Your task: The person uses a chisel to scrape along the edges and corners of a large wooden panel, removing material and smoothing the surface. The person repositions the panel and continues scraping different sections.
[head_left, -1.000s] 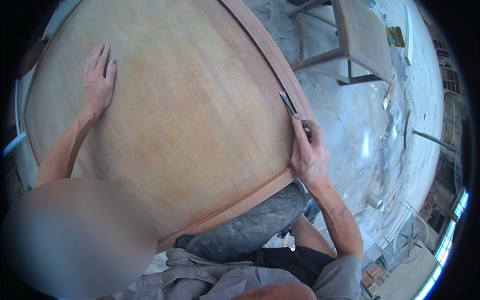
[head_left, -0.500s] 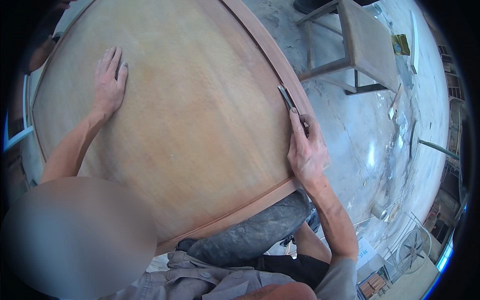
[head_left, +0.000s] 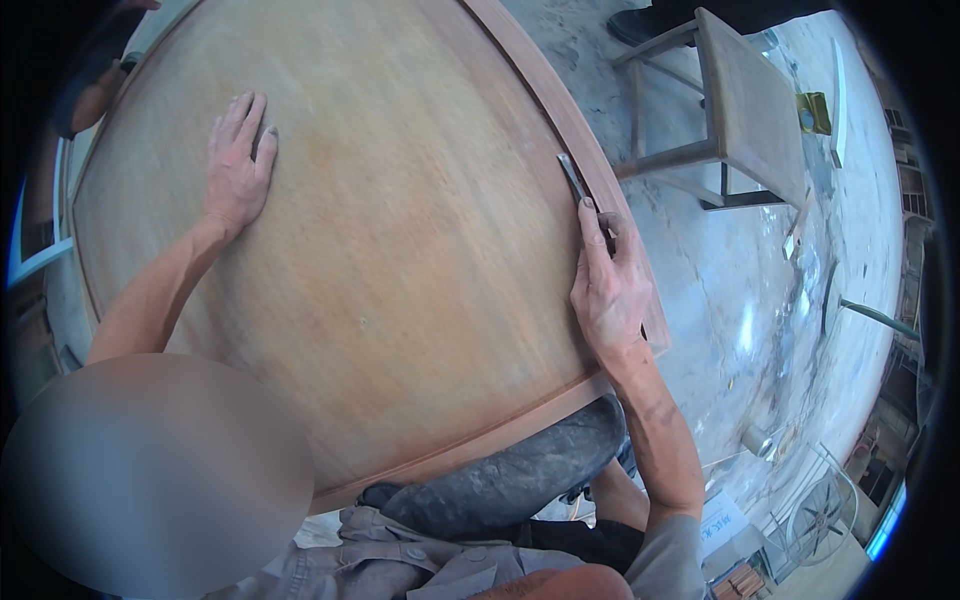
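A large wooden panel [head_left: 380, 230] with a raised reddish frame rail [head_left: 585, 150] along its edge lies in front of me. My left hand [head_left: 240, 175] rests flat on the panel's left part, fingers extended and holding nothing. At the right side my right hand [head_left: 612, 285] grips a narrow metal chisel [head_left: 571, 176], index finger stretched along the blade. The chisel's flat end points away from me, by the inner edge of the rail. Its handle is hidden in my palm.
Beyond the rail stands a wooden stool [head_left: 755, 110] on the stained floor [head_left: 700, 300], with a person's shoe [head_left: 630, 27] behind it. Another person's arm [head_left: 98, 95] shows at the far left. A fan-like wire wheel [head_left: 822, 508] and a can [head_left: 758, 441] are at lower right.
My right hand and the chisel have slid a little farther from me along the rail. My left hand stays put on the panel. The view has shifted slightly.
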The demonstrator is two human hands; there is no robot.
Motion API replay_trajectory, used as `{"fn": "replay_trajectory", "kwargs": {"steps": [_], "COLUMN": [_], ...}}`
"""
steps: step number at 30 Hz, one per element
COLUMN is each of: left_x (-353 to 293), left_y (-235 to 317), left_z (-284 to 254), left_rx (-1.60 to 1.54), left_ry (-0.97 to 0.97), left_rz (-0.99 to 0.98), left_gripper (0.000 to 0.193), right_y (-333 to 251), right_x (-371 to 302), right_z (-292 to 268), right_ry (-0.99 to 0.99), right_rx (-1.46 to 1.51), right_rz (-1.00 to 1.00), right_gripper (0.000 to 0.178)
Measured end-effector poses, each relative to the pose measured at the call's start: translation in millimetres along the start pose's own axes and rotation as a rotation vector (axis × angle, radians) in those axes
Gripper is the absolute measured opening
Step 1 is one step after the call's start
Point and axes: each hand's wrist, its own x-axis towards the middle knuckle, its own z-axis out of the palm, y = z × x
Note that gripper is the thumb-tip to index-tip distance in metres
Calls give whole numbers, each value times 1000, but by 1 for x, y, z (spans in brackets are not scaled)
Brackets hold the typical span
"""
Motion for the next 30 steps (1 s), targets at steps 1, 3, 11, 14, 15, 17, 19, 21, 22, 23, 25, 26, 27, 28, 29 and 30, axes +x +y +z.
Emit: {"fn": "replay_trajectory", "kwargs": {"steps": [1,3,11,14,15,17,19,21,22,23,25,26,27,28,29,30], "left_x": [0,-1,-1,0,0,0,0,0,0,0,0,0,-1,-1,-1,-1], "left_y": [0,1,3,7,7,7,8,8,9,10,9,9,8,9,10,11], "left_z": [-1,-3,-4,-5,-6,-6,-6,-7,-7,-7,-8,-9,-9,-9,-8,-7], "left_rx": [7,20,4,-4,-6,-10,-13,-16,-12,-8,-2,0,2,1,0,-1], "left_ry": [-2,-6,-18,-22,-22,-16,-16,-24,-26,-28,-31,-32,-33,-33,-33,-32], "left_rz": [0,0,-23,-27,-27,-29,-32,-36,-37,-38,-40,-41,-42,-43,-44,-46], "left_gripper": [53,53,54,54,54,54,54,54,54,54,54,54,54,54,55,55], "right_y": [-1,-5,-14,-14,-14,-17,-19,-20,-20,-20,-19,-19,-19,-21,-23,-25], "right_x": [3,11,42,49,51,58,63,66,67,67,68,70,72,76,82,85], "right_z": [1,3,17,23,25,27,29,33,33,33,35,39,42,43,43,43], "right_ry": [8,25,46,70,78,72,68,63,68,73,87,96,105,95,86,76], "right_rx": [0,1,-10,-24,-31,-23,-28,-46,-39,-33,-26,-26,-25,-28,-31,-34], "right_rz": [-4,-13,-24,-41,-43,-47,-41,-25,-31,-37,-49,-55,-60,-58,-56,-54], "right_gripper": [52,52,49,49,49,49,48,48,48,47,47,47,47,47,46,46]}}
